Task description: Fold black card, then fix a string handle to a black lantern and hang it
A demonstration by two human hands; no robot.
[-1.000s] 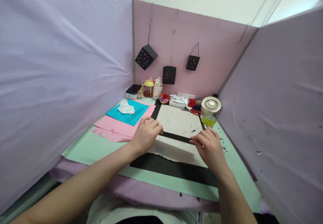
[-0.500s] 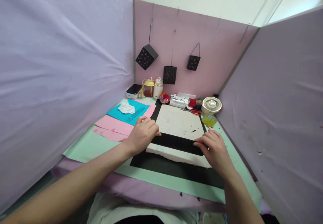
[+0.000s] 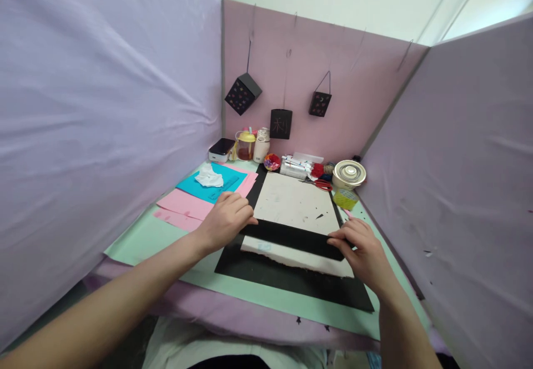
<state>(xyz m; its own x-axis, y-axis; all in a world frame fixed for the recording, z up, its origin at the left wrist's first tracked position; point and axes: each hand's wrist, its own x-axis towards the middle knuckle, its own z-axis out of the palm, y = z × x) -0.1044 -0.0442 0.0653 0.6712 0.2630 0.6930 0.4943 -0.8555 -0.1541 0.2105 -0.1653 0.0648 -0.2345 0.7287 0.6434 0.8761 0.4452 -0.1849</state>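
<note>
A long strip of black paper (image 3: 295,238) stretches between my two hands, above a white board (image 3: 291,200). My left hand (image 3: 227,219) pinches its left end, the fingers curled shut. At the other end my right hand (image 3: 360,247) grips it between thumb and fingers. Beneath the board lies a larger black sheet (image 3: 291,286). Small black scraps dot the board above the strip. The board's ragged near edge shows below the strip.
On the left are pink paper (image 3: 183,208), a blue sheet (image 3: 195,188) and a crumpled tissue (image 3: 209,176). Red-handled scissors (image 3: 322,185), pens (image 3: 295,163), a round tin (image 3: 348,175) and a white bottle (image 3: 261,146) stand behind. Black paper boxes (image 3: 281,124) hang over the table.
My hands have moved slightly apart, the left one leftward and the right one rightward. More of the black strip shows between them.
</note>
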